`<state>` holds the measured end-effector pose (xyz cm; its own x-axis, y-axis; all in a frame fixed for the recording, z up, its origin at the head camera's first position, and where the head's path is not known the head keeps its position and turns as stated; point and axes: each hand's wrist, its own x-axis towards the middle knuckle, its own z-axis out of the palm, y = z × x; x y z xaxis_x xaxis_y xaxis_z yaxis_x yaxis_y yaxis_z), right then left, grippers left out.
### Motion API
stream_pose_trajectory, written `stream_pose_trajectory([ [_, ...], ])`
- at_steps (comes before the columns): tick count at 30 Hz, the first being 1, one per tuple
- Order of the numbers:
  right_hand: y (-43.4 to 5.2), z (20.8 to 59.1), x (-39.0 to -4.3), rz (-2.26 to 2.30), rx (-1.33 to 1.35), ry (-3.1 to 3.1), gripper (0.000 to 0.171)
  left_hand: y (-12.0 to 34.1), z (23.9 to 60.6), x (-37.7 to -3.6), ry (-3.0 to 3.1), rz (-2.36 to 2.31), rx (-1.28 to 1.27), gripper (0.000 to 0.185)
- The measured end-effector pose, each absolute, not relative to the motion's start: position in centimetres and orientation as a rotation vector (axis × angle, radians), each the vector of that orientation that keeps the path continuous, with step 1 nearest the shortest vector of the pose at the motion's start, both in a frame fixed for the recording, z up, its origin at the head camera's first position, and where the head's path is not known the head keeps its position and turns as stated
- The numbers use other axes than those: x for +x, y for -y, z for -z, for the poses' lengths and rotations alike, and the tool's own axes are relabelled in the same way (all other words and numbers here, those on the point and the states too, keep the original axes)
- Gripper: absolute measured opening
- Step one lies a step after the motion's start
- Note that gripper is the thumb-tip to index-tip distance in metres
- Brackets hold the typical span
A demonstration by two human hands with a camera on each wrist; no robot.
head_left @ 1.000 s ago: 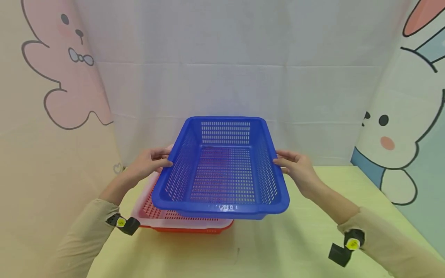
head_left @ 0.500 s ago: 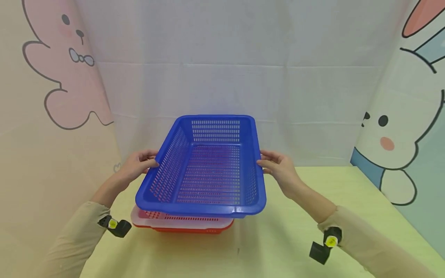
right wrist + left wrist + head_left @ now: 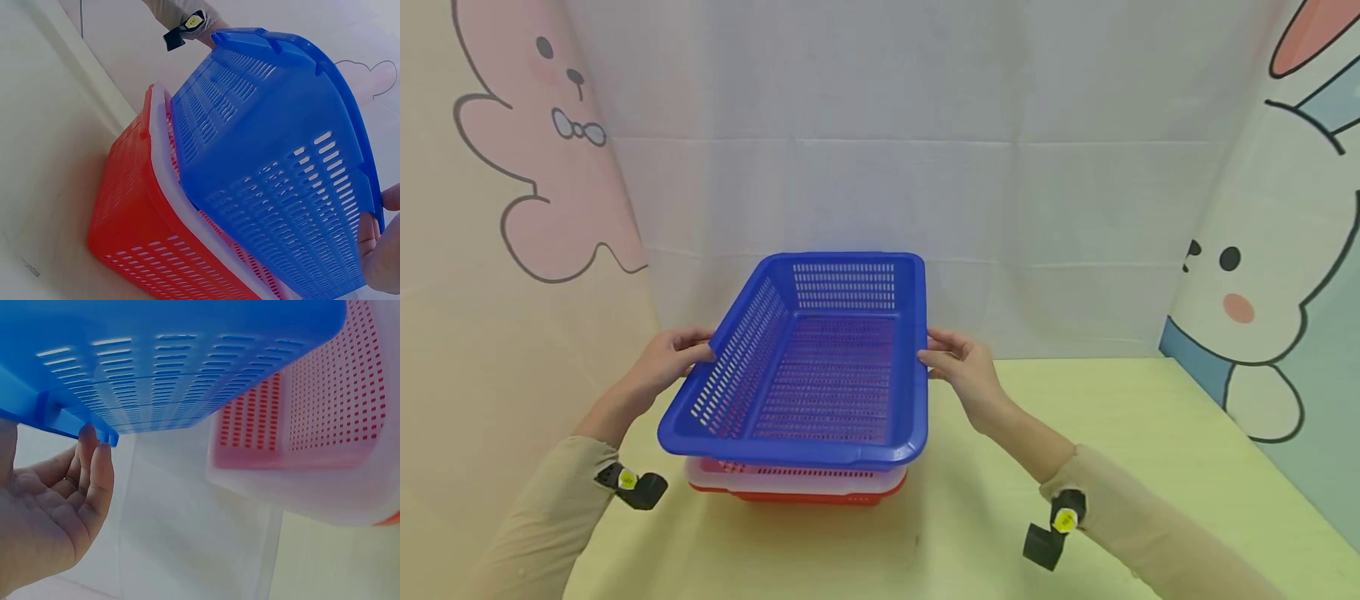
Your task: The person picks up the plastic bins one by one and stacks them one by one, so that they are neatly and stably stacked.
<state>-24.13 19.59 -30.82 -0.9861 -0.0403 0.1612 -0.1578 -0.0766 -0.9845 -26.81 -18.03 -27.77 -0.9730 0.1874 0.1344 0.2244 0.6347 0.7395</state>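
Note:
Between both hands, a blue rectangular plastic basket [image 3: 797,452] with slotted walls is held over a white basket [image 3: 797,482], which sits nested in a red basket [image 3: 808,499]. My left hand [image 3: 658,371] grips its left rim, thumb on top and fingers underneath. On the opposite rim my right hand [image 3: 968,382] pinches with thumb and fingers. The right wrist view shows the blue basket [image 3: 269,150] tilted, its lower part at the white basket's rim [image 3: 164,156]; whether they touch I cannot tell. Most of the white basket's inside is hidden in the head view.
The baskets stand on a pale yellow table [image 3: 1120,442], whose surface extends to the right. A white curtain [image 3: 940,167] hangs behind. Cartoon-printed side panels [image 3: 1247,317] flank the table.
Both hands have carried the blue basket leftward, from partly right of the nested white and red baskets to above them. The lower two baskets have stayed in place.

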Motion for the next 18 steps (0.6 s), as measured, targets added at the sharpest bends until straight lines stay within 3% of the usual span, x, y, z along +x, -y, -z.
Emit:
stream_pose_trajectory([
  [18,-18.0,33.5,-25.3,-2.268,0.140,2.037,0.042,19.4,29.9,-28.1,2.832,1.291,-0.346,0.045],
])
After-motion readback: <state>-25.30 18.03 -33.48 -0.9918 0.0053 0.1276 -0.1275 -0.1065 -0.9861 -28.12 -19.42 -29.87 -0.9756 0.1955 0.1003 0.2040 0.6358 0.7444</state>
